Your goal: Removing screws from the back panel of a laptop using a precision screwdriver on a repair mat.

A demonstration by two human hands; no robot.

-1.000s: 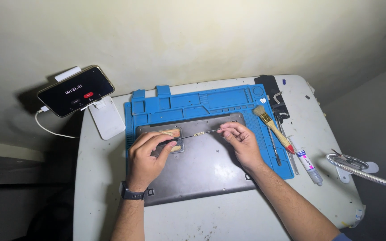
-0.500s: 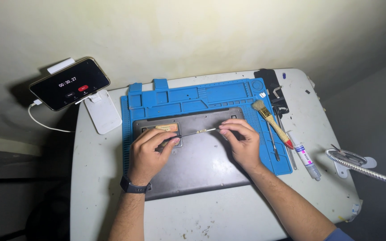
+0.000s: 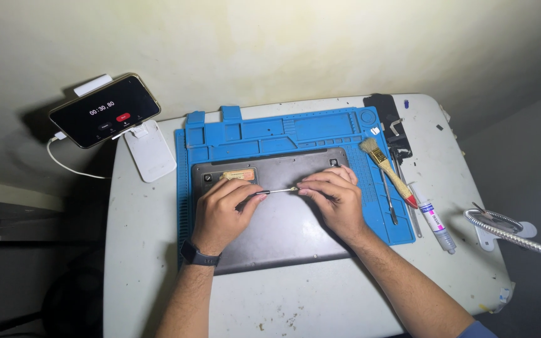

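A white table (image 3: 158, 275) carried a blue work mat (image 3: 283, 134), and on the mat lay a dark grey laptop (image 3: 283, 231), underside up. Over it, the left hand (image 3: 220, 213) was clenched around the handle of a thin screwdriver (image 3: 273, 191) lying nearly level above the case. The right hand (image 3: 336, 200) pinched its tip between closed fingertips. A brush (image 3: 386, 170) and a small tube (image 3: 434, 219) lay just right of the laptop.
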